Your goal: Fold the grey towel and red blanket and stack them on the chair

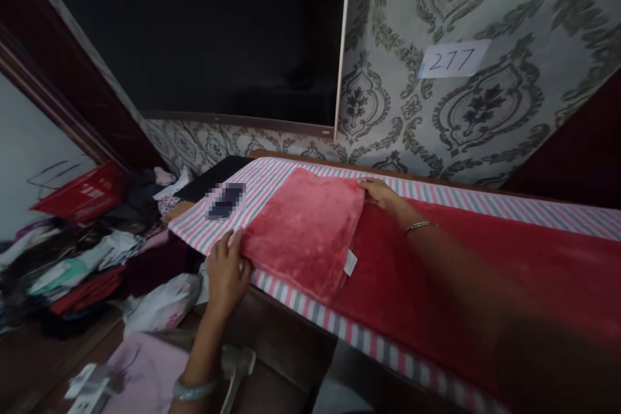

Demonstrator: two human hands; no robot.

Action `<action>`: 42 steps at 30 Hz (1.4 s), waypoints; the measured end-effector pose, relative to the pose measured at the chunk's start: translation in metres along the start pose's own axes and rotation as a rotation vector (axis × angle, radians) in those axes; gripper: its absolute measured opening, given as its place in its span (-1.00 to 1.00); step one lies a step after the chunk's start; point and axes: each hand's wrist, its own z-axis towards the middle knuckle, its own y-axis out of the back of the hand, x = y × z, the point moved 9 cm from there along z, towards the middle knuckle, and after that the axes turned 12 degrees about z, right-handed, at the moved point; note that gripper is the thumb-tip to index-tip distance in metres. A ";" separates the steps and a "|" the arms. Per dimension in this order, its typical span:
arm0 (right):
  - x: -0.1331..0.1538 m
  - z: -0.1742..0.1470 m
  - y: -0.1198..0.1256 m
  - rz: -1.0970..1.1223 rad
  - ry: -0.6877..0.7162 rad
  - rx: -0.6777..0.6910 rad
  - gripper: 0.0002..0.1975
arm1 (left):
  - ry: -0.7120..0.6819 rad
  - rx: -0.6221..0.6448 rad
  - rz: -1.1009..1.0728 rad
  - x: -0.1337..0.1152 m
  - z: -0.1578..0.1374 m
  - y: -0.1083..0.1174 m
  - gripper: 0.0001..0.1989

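Note:
A red plush blanket lies lengthwise on a table covered with a striped pink, grey and white cloth. Its left end is folded over to the right, showing a lighter red side, with a small white label at the fold's free edge. My right hand pinches the far right corner of the folded part. At the near left edge of the fold, my left hand grips the blanket between thumb and bent fingers; part of this grip is hidden.
A dark blurred-out object sits on the striped cloth at left. Piled clothes and a red bag lie left of the table. Behind, a large screen hangs on the patterned wall. A pink-covered surface with a white power strip is below.

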 end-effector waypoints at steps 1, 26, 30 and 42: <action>-0.002 -0.003 -0.002 0.026 -0.011 0.010 -0.78 | -0.065 -0.009 0.067 -0.018 -0.007 0.006 -0.41; -0.019 -0.021 -0.006 -0.019 0.122 -0.165 -0.23 | -0.489 0.142 -0.060 -0.174 -0.060 -0.020 -0.47; -0.011 -0.041 0.001 -0.074 0.194 -0.151 -0.29 | -0.474 0.156 -0.275 -0.170 -0.059 -0.003 -0.39; -0.003 -0.181 -0.024 -0.422 0.706 0.105 -0.77 | -0.261 0.237 -0.170 -0.182 -0.031 0.001 -0.90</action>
